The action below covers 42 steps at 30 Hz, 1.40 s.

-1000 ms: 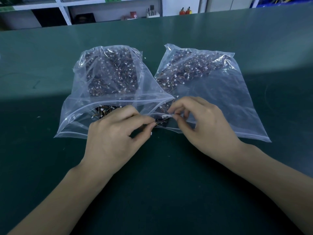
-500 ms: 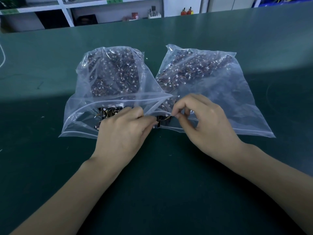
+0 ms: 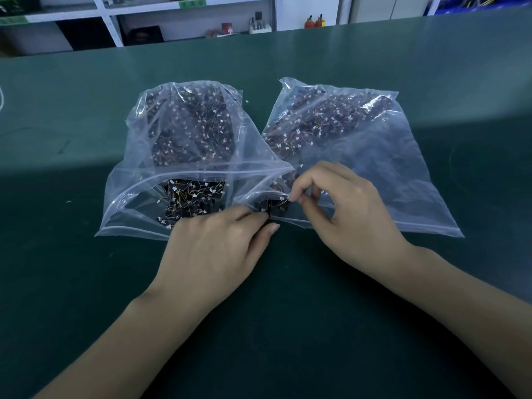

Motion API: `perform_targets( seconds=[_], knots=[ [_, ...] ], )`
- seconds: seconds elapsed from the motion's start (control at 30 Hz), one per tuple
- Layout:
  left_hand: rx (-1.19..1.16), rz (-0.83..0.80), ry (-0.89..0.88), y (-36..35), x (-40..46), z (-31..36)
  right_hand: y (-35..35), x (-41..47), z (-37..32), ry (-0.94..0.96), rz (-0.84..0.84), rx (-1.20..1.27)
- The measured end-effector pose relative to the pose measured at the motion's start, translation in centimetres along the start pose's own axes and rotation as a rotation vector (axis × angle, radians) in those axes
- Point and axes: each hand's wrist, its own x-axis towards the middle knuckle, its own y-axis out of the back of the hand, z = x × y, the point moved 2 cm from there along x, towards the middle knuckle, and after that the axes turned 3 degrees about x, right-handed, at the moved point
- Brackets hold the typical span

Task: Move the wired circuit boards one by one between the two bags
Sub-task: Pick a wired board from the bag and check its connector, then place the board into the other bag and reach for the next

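Fingers of the right hand point(image 3: 345, 214) are curled, thumb and forefinger pinched together on the yellow wire of a small black circuit board point(image 3: 272, 207) that sits just at the mouth of the right bag point(image 3: 374, 168). The left hand point(image 3: 213, 254) lies knuckles up at about eight o'clock from that board, its fingertips reaching to the board's left edge; whether they grip the board itself or the plastic lip over it cannot be told, as the hand hides its own fingertips. My guess is that the left hand steadies the piece or the opening while the right draws it by its lead, so only one board comes away from the tangle.

Both clear bags lie flat on the green table point(image 3: 86, 283), mouths toward the person. The left bag point(image 3: 178, 133) at eleven o'clock holds a dense heap at its far end and a smaller cluster of loose boards point(image 3: 190, 203) near its gaping mouth. Most of the right bag's boards are bunched at one o'clock, far from its opening.

What stands in the way: the left bag's right corner overlaps the right bag's mouth, just where the hands work, and the wires look apt to snag on neighbours. White shelves point(image 3: 187, 21) with small items stand beyond the table at twelve o'clock, well apart.
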Motion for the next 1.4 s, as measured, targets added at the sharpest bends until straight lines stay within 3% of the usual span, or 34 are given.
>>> perform_targets(
  seconds=[0.2,0.63,0.8,1.0,1.17,1.4],
  knots=[
    [-0.006,0.040,-0.026,0.6,0.2,0.7,0.0,0.0,-0.2,0.013,-0.001,-0.017],
    [-0.037,-0.086,0.000,-0.4,0.2,1.1,-0.2,0.0,-0.1,0.025,-0.021,-0.010],
    [-0.040,-0.158,-0.084,-1.2,0.4,1.4,-0.3,-0.2,0.1,0.011,-0.044,-0.016],
    [-0.259,0.036,-0.083,0.3,0.6,0.4,-0.3,-0.2,0.2,-0.017,-0.070,-0.027],
    [-0.203,0.132,0.071,0.9,0.3,-2.2,-0.4,-0.3,0.2,-0.051,-0.102,-0.036],
    [-0.234,-0.027,0.176,0.4,-0.6,-5.8,-0.5,-0.3,0.1,-0.044,-0.107,-0.036]
  ],
)
